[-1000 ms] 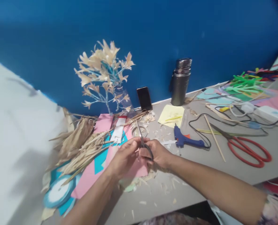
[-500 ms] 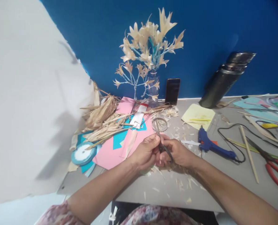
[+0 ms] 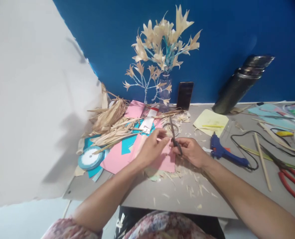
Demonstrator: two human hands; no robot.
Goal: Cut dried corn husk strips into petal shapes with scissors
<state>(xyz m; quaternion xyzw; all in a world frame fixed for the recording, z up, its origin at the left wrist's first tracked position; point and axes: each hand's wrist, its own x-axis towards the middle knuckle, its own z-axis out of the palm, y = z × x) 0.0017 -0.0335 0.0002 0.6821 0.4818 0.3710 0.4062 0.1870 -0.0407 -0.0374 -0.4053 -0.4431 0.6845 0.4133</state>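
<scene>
Dark-handled scissors (image 3: 172, 131), gripped in right hand (image 3: 191, 152) (blades beyond fingers), left hand (image 3: 152, 146) near, fingers parted

No text, label or number can be read.

From the right hand (image 3: 190, 152), the glue gun (image 3: 221, 152) blocked three o'clock, the phone (image 3: 185, 96) twelve, the vase (image 3: 164, 95) eleven; passage lay at six, over low scraps (image 3: 192, 191).
</scene>
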